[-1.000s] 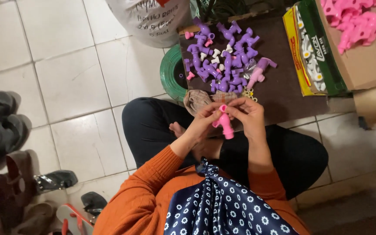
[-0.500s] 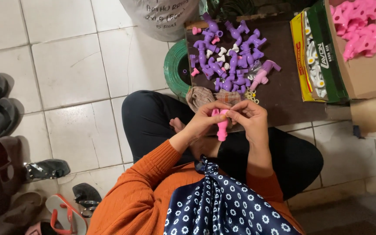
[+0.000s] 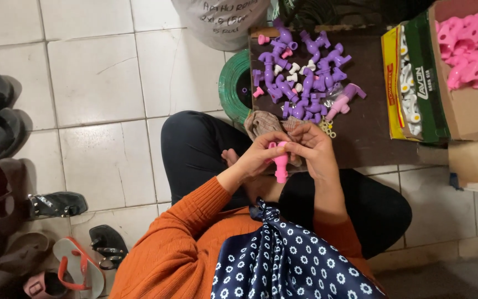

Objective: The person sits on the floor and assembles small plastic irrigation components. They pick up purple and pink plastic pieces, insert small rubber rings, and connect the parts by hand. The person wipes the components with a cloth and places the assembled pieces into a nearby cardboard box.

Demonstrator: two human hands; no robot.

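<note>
Risk — pink plastic tap (image 3: 280, 163), pinched between left hand (image 3: 258, 155) and right hand (image 3: 313, 149), may slip onto lap if fingers twist unevenly.

Dark board (image 3: 372, 133), purple taps (image 3: 305, 83), tiled floor (image 3: 95, 83)

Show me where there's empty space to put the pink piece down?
The dark board is bare between the purple pieces and the yellow-green box, and along its near edge. The white floor tiles left of the green ring are open too. It's crowded among the purple pieces and by the shoes.
</note>
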